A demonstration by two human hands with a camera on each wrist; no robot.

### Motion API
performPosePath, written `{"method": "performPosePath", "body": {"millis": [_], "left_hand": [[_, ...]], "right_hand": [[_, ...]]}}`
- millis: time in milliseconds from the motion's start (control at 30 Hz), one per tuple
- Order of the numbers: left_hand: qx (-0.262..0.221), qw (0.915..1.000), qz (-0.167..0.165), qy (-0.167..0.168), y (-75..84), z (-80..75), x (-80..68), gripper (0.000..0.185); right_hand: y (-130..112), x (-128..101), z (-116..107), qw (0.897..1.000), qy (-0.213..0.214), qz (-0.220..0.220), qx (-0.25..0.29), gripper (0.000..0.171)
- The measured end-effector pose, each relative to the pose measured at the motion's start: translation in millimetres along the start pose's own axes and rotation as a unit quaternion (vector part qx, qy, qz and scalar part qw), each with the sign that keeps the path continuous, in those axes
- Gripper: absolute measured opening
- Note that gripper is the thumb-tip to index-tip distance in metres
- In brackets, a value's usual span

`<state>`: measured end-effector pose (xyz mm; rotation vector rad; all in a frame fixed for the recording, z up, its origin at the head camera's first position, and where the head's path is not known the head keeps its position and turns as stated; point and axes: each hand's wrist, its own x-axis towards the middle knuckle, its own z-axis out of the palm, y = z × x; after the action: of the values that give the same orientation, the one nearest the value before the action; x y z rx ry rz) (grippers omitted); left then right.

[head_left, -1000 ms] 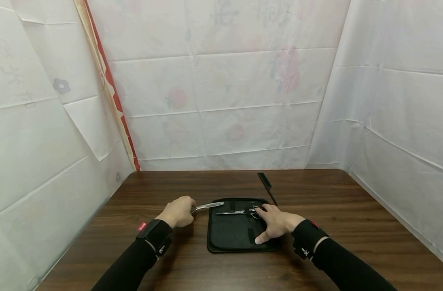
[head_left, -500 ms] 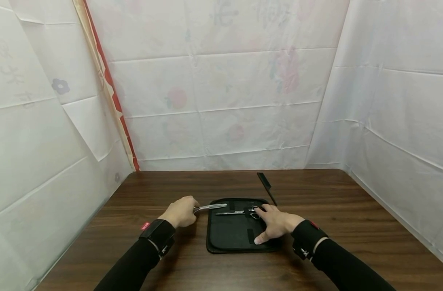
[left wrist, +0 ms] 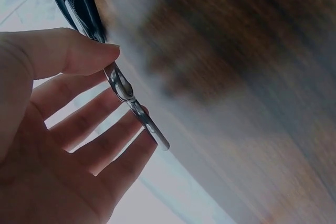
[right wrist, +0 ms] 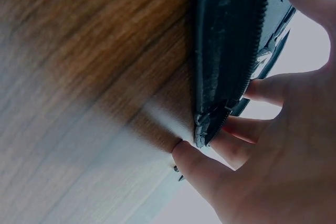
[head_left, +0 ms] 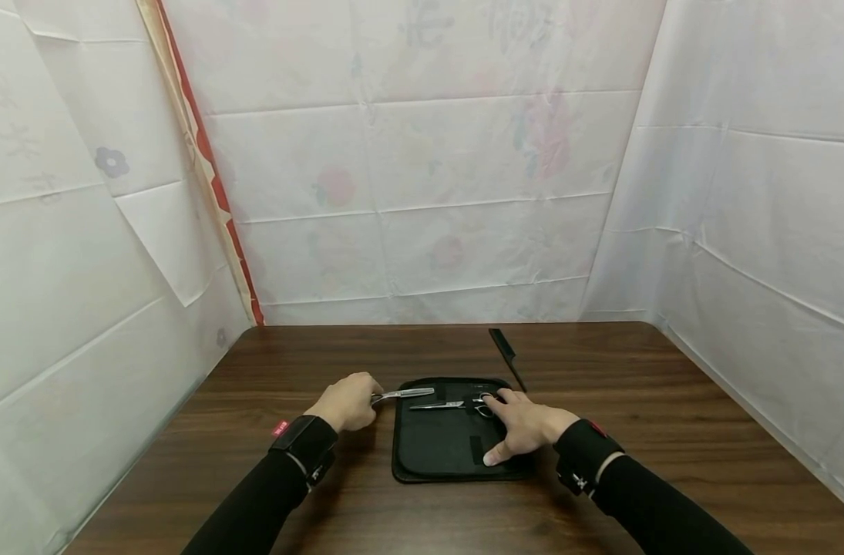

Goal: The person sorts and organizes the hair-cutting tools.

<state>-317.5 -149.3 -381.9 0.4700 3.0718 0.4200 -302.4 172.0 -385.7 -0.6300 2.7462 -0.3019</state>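
Case (head_left: 435, 447): open flat, one pair of scissors (head_left: 444, 405) already strapped in, right hand (head_left: 522, 428) flat on it. Second scissors (head_left: 402, 394): pinched in left hand (head_left: 348, 402), tips over case edge, not yet stowed; comb (head_left: 507, 356) on table (head_left: 671, 432), outside

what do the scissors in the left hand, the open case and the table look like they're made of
Scissors: likely polished steel, silvery with bright glints. Case: black, matte, probably synthetic leather or fabric; zip teeth line its edge in the right wrist view. Table: dark brown wood grain, slightly glossy; solid wood or laminate cannot be told.

A black comb (head_left: 508, 357) is laid on the dark wooden tabletop (head_left: 671, 432), seemingly enclosed by creased white sheeting (head_left: 428, 193).
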Motion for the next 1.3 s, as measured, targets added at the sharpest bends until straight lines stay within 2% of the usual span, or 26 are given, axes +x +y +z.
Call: {"method": "performPosePath", "body": {"millis": [300, 600, 967, 1300], "left_hand": [[-0.001, 0.9999, -0.003, -0.013, 0.6, -0.8, 5.5, 0.037], [0.008, 0.9999, 0.002, -0.011, 2.9, -0.5, 7.8, 0.037], [-0.01, 0.9997, 0.012, -0.021, 4.6, -0.2, 11.1, 0.041], [-0.003, 0.9994, 0.027, -0.019, 9.5, 2.0, 13.7, 0.043]], "right_hand": [[0.1, 0.0, -0.8, 1.0, -0.002, 0.002, 0.005, 0.105], [0.0, -0.1, 0.6, 1.0, 0.002, 0.002, 0.001, 0.106], [-0.5, -1.3, 0.2, 1.0, 0.006, 0.001, 0.002, 0.105], [-0.5, -1.5, -0.1, 1.0, 0.007, -0.001, 0.003, 0.105]]}}
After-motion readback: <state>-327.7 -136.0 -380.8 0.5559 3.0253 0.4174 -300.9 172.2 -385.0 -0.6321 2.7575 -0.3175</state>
